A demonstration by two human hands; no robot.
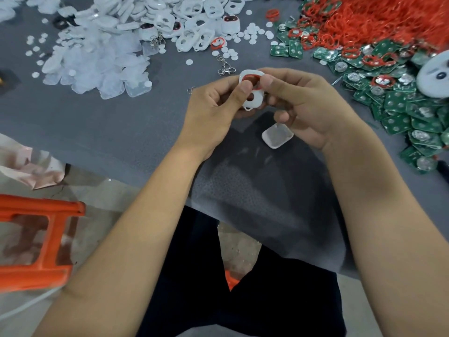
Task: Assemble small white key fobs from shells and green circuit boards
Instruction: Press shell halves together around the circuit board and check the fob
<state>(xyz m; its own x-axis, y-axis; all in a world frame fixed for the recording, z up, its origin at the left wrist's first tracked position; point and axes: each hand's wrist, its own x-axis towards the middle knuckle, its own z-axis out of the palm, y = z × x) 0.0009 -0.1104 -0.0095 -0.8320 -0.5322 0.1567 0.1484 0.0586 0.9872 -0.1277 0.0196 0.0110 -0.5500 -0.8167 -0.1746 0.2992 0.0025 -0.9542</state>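
Note:
Both hands hold one white front shell (252, 99) with two openings above the grey table, a red rubber ring (250, 77) seated around its upper opening. My left hand (218, 105) pinches the shell from the left, thumb on its face. My right hand (298, 103) grips its right edge, thumb near the ring. A white back shell (277, 136) lies on the table just under my right hand. Green circuit boards (398, 105) are heaped at the right.
White front shells (194, 15) and clear back covers (97, 64) are piled at the far left and middle, with small white discs and metal clasps (226, 66) scattered. Red rings (379, 18) fill the far right. An orange stool (38, 239) stands by the table's near edge.

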